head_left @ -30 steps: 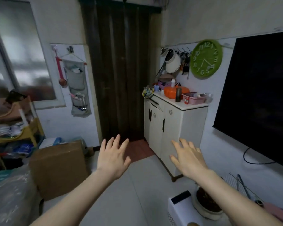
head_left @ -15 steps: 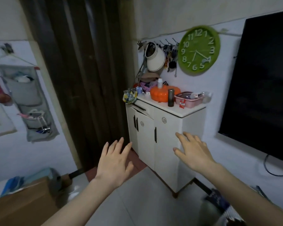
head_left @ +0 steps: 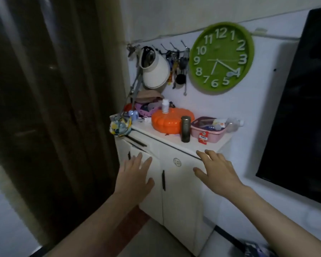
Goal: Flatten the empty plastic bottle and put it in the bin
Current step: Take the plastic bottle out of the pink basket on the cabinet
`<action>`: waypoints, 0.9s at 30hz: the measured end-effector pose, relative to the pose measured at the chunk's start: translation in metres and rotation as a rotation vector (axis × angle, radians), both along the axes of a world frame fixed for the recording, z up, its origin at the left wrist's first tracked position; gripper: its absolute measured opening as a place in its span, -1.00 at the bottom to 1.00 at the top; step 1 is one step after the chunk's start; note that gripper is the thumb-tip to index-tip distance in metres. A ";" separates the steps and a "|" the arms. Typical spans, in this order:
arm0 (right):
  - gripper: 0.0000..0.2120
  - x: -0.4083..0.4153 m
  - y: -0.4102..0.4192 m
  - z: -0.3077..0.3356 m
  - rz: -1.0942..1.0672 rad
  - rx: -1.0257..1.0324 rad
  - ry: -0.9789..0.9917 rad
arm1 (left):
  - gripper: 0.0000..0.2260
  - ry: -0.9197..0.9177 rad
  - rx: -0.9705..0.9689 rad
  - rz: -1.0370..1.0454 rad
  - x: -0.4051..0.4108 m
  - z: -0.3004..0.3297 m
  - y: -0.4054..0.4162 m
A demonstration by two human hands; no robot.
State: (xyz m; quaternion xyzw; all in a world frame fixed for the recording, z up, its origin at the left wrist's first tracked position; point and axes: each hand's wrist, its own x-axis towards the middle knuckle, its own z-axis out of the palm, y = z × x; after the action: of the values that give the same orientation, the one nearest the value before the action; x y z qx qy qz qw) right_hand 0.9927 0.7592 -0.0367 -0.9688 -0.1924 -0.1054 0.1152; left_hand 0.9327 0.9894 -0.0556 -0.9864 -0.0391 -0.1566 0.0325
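A clear empty plastic bottle (head_left: 233, 124) lies on its side at the back right of the white cabinet top (head_left: 167, 139), just behind a pink basket (head_left: 208, 129). My left hand (head_left: 133, 178) is held out in front of the cabinet doors, fingers spread, holding nothing. My right hand (head_left: 215, 172) hovers open at the cabinet's front edge, below and in front of the basket. Both hands are apart from the bottle. No bin is in view.
On the cabinet stand an orange pumpkin-shaped container (head_left: 171, 120), a dark flask (head_left: 185, 129) and a small white bottle (head_left: 165, 106). A green clock (head_left: 220, 56) and hooks with a visor hang above. A dark curtain (head_left: 44, 108) fills the left; a black screen (head_left: 300, 108) is on the right.
The view has moved closer to the cabinet and turned right. Both hands stay open and now reach nearer the cabinet front; the cardboard box and shelf on the left have left the view.
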 end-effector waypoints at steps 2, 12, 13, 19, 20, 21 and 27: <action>-0.46 0.029 0.006 -0.005 -0.068 0.014 -0.009 | -0.42 -0.031 -0.007 -0.117 0.053 -0.004 0.001; -0.45 0.131 0.026 -0.008 -0.460 0.104 0.019 | -0.49 -0.078 0.007 -0.614 0.264 0.019 0.000; -0.45 0.137 0.028 -0.011 -0.491 0.106 0.028 | -0.49 -0.071 -0.001 -0.648 0.279 0.019 -0.005; -0.45 0.177 0.018 -0.029 -0.642 0.096 0.106 | -0.49 0.060 -0.025 -0.811 0.347 -0.004 -0.050; -0.45 0.184 0.014 -0.033 -0.663 0.089 0.118 | -0.49 0.071 -0.013 -0.817 0.357 -0.008 -0.056; -0.45 0.193 0.009 -0.036 -0.679 0.083 0.126 | -0.48 0.083 -0.010 -0.818 0.367 -0.011 -0.061; -0.44 0.267 -0.017 -0.049 -0.719 0.059 0.152 | -0.44 0.124 0.030 -0.787 0.433 -0.022 -0.090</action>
State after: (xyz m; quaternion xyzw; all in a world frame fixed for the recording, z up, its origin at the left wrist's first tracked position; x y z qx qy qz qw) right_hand 1.2593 0.7420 -0.0854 -0.9758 0.1728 -0.0726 0.1128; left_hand 1.3658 0.8998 -0.0779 -0.9330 0.3462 -0.0976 -0.0135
